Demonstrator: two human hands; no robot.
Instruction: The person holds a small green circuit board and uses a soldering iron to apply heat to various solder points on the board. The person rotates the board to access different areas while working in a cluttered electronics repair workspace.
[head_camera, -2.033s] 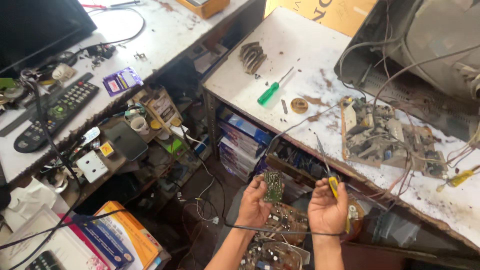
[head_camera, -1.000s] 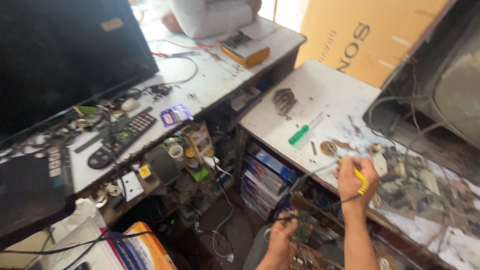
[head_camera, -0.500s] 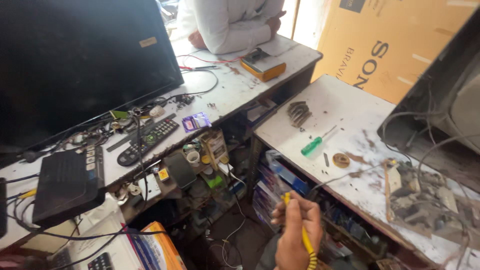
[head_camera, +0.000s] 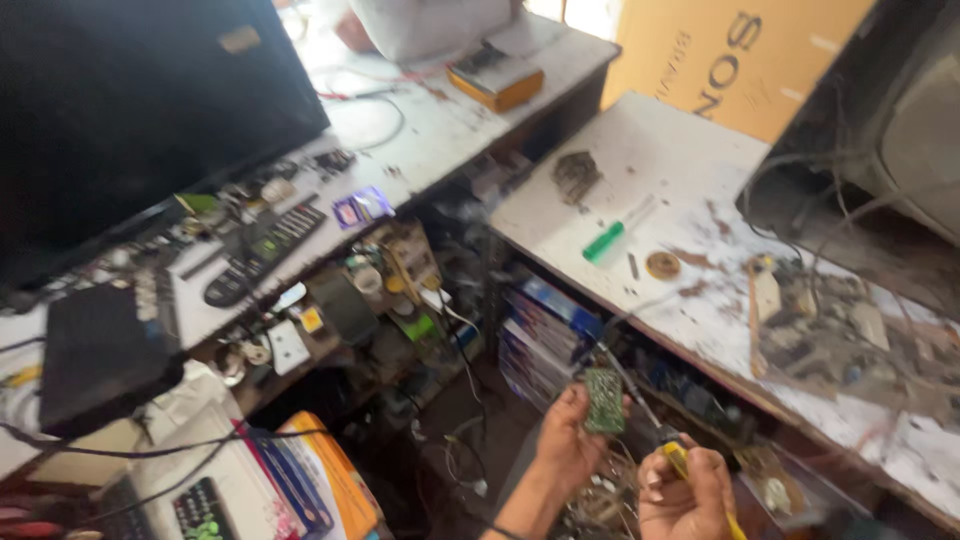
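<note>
Small green circuit board held up for work with a yellow-handled tool, seen from the head camera.

The left hand (head_camera: 565, 440) is closed narrowly, thumb and fingers pinching the small green circuit board (head_camera: 604, 400) upright just above and between the two hands. The right hand (head_camera: 685, 490), just beside and below it, is wrapped shut around the yellow-handled tool (head_camera: 680, 462), apparently a soldering iron, whose dark shaft slants up behind the board. Judged from this pose, the step in hand is bringing tip to board; the next move calls for a steady board and a fine placement of the tip. Beyond the hands, on the white counter (head_camera: 640, 170), lie a green-handled screwdriver (head_camera: 605, 240) and a solder reel (head_camera: 662, 264).
</note>
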